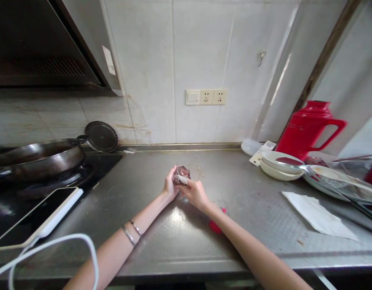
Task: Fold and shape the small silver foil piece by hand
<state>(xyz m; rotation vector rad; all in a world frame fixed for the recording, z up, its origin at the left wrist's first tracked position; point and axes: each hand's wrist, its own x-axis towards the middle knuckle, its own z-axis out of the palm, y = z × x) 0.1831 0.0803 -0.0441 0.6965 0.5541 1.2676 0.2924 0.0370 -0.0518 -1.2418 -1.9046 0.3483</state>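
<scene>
My left hand (170, 185) is wrapped round the left side of a small, round, brownish thing (183, 171) with a shiny, glassy surface, whose exact kind I cannot make out. From the right, my right hand (195, 194) reaches in with its fingers closed against it. A small white piece (182, 179) sticks out from the right fingertips across the front of the round thing. Both hands are just above the metal counter (143, 225). Partly hidden under my right forearm lies a bright red piece (214, 227).
At left, a pan (37, 159) sits on the stove and a phone (37, 217) with a white cable (67, 237) lies near its edge. On the right are stacked bowls (279, 171), a plate (325, 189), a red thermos flask (306, 131) and a white paper napkin (319, 215).
</scene>
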